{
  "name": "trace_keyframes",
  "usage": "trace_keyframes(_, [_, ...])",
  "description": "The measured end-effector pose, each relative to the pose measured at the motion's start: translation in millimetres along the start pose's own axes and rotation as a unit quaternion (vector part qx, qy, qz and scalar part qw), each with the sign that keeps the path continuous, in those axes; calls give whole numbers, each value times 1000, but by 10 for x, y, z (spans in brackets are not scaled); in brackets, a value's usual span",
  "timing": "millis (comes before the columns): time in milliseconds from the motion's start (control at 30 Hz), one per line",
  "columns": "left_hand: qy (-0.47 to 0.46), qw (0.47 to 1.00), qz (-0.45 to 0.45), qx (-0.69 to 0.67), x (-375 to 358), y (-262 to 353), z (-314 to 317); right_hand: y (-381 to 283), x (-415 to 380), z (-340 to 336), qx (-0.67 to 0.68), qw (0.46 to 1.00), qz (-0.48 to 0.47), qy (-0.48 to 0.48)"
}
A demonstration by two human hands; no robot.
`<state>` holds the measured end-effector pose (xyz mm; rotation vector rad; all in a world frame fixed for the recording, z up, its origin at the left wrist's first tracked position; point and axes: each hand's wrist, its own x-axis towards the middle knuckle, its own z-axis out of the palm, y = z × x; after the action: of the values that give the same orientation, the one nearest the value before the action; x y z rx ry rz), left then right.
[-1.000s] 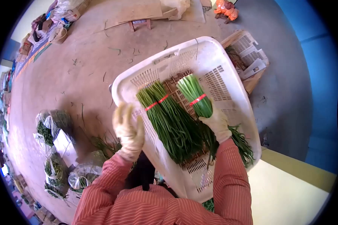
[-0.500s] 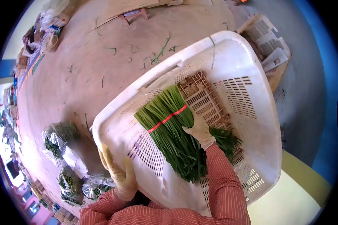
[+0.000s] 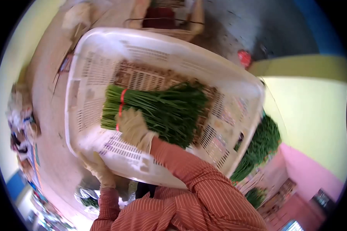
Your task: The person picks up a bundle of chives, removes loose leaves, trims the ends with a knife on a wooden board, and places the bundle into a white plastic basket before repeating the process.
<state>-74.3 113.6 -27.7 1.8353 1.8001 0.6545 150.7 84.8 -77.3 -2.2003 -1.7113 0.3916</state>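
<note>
Greens [image 3: 169, 109] under loosely curled right hand [image 3: 133, 125].

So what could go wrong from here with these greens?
The right hand lies over the bundled greens by the red bands, so a band might slip or leaves bruise. The left hand is at one corner of the white basket; an uneven push could shift it.

plastic crate [image 3: 167, 42]: off-white | chive bundles [image 3: 154, 111]: green, paler at left ends, red bands | shirt [image 3: 216, 188]: rust-red, pale pinstripes | gloves [image 3: 133, 127]: cream | right wall [image 3: 310, 111]: pale yellow-green over pink | far-left bag [image 3: 78, 17]: beige, perhaps, blurred
</note>
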Motion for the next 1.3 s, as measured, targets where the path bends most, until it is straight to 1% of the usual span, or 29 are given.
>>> trace_keyframes(33, [28, 991, 17, 128, 12, 43, 8, -312, -351, 173, -114, 992, -28, 41])
trace_keyframes(67, [73, 964, 33, 253, -19, 304, 65, -535, -674, 49, 58, 986, -25, 157])
trace_keyframes(100, [50, 995, 5, -88, -73, 539, 150, -470, -813, -459, 278, 933, -78, 216])
trace_keyframes(133, [0, 910, -42, -413, -177, 754, 227, -360, -1068, -1043, 476, 826, -133, 273])
trace_keyframes(167, [-87, 982, 90, -140, -328, 948, 252, -165, -1374, -1388, 462, 827, -106, 302])
trace_keyframes(200, [-153, 950, 231, 142, -507, 1102, 293, 74, -1728, -1685, 500, 842, -90, 181])
trace_keyframes(233, [-226, 914, 319, 109, -683, 1154, 393, 264, -2087, -1845, 533, 840, -76, 60])
trace_keyframes(267, [-277, 903, 314, 101, -1005, 1485, 518, 414, -2459, -1728, 493, 849, 2, 193])
trace_keyframes(333, [-459, 853, 247, -11, -1589, 1825, 656, 829, -3269, -1440, 490, 765, 117, 402])
trace_keyframes(400, [-517, 816, 259, -14, -2106, 2088, 783, 1106, -4203, -1454, 569, 630, 362, 385])
trace_keyframes(467, [-571, 812, 111, -49, -2550, 2262, 980, 1500, -5058, -638, 482, 567, 453, 492])
trace_keyframes(500, [-632, 769, 66, -68, -2619, 2276, 1194, 1645, -5512, -224, 439, 551, 520, 482])
trace_keyframes(533, [-614, 766, 192, -13, -2400, 1997, 1317, 1754, -5981, 136, 395, 533, 584, 468])
trace_keyframes(567, [-512, 720, 447, 139, -2553, 2018, 1326, 1857, -6416, 392, 383, 488, 662, 421])
trace_keyframes(600, [-358, 603, 661, 267, -2736, 2079, 1356, 1981, -6871, 662, 367, 440, 732, 369])
trace_keyframes(667, [-362, 629, 574, 379, -2851, 2197, 1307, 2119, -7708, 1478, 229, 434, 804, 337])
trace_keyframes(700, [-452, 775, 380, 224, -2875, 2240, 1390, 2188, -8111, 1894, 181, 425, 834, 301])
trace_keyframes(733, [-498, 853, 148, 51, -2921, 2273, 1461, 2259, -8452, 2243, 135, 418, 859, 262])
trace_keyframes(767, [-495, 852, 158, 66, -3036, 2349, 1464, 2339, -8707, 2304, 190, 366, 882, 229])
trace_keyframes(800, [-512, 851, 101, 52, -3162, 2433, 1493, 2478, -8940, 2291, 241, 313, 897, 197])
trace_keyframes(833, [-526, 849, 43, 37, -3248, 2466, 1517, 2588, -9127, 2450, 261, 294, 908, 143])
trace_keyframes(900, [-533, 844, 44, 51, -3186, 2448, 1541, 2701, -9360, 3025, 235, 283, 926, 81])
trace_keyframes(933, [-541, 839, 34, 56, -3104, 2454, 1515, 2748, -9374, 3095, 211, 301, 927, 78])
trace_keyframes(1000, [-521, 845, 46, 115, -3031, 2481, 1502, 2918, -9361, 2987, 245, 291, 922, 72])
trace_keyframes(1067, [-393, 887, 103, 218, -3046, 2523, 1536, 2937, -9335, 3179, 209, 299, 928, 74])
trace_keyframes(1133, [-386, 891, 72, 226, -2731, 2533, 1561, 2925, -9340, 3340, 164, 309, 934, 78])
trace_keyframes(1200, [-330, 902, 0, 279, -2782, 2594, 1575, 2872, -9372, 3467, 134, 334, 929, 87])
trace_keyframes(1233, [-330, 902, 0, 279, -2821, 2596, 1522, 2846, -9399, 3499, 147, 344, 921, 110])
trace_keyframes(1300, [-447, 877, 12, 178, -3323, 2601, 1534, 2853, -9381, 3254, 186, 339, 919, 74])
